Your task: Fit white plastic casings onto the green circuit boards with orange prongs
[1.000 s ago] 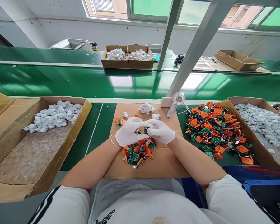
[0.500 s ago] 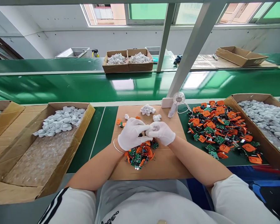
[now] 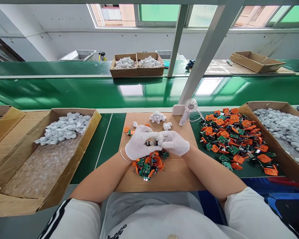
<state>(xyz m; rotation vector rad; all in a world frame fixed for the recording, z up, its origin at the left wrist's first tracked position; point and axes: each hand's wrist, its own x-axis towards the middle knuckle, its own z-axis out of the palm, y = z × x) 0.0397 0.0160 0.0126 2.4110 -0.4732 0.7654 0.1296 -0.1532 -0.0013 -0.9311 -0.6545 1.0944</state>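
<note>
My left hand, in a white glove, is closed around a small electronic assembly with a pale round part and dark bits. From the other side my right hand, also gloved, pinches the same piece at its edge; the fingertips of both hands meet there. Much of the piece is hidden by the fingers. Just below the hands lies a pile of green circuit boards with orange parts on a cardboard sheet. Beyond them sit a cluster of white plastic pieces and a smaller cluster.
A carton of white pieces stands at left, another carton at right. Beside the latter is a large heap of orange and green boards. A clear handheld fan stands near a slanted post. Two boxes sit farther back.
My hands have turned the piece so that its pale round part and dark bits show more between the fingers. My right hand has shifted slightly to the right.
</note>
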